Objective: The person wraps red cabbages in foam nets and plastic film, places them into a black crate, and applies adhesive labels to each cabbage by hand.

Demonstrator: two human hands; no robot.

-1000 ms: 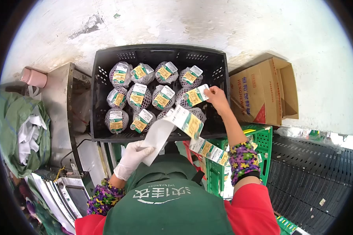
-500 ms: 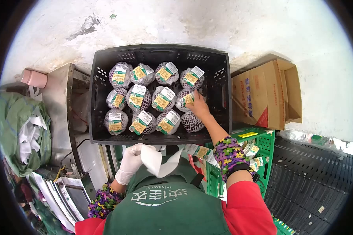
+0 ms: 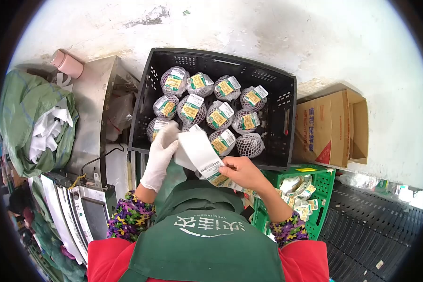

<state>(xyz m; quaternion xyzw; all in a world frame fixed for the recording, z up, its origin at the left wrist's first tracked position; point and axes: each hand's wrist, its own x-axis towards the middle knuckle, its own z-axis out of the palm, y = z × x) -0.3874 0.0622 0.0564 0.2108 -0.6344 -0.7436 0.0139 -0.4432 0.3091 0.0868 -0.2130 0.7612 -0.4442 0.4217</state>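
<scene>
A black crate point(image 3: 211, 55) holds several round items in net sleeves, most with green, yellow and white labels. One netted item point(image 3: 250, 145) at the crate's near right shows no label. In front of the crate, my gloved left hand point(image 3: 162, 155) grips the white backing of a label strip point(image 3: 195, 149), fingers closed and partly blurred. My bare right hand point(image 3: 243, 173) pinches the printed part of the same strip, whose lower end hangs toward my apron. Both hands are above the crate's near edge.
A green crate point(image 3: 325, 192) with loose labels stands at the right, near an open cardboard box point(image 3: 326, 127) and black slatted racks point(image 3: 371, 221). On the left are a green sack point(image 3: 37, 108), a metal cabinet point(image 3: 91, 113) and a pink cup point(image 3: 68, 64).
My right hand has left the netted item at the crate's right and now holds the label strip. My left hand has risen with the strip. The camera view has shifted and tilted.
</scene>
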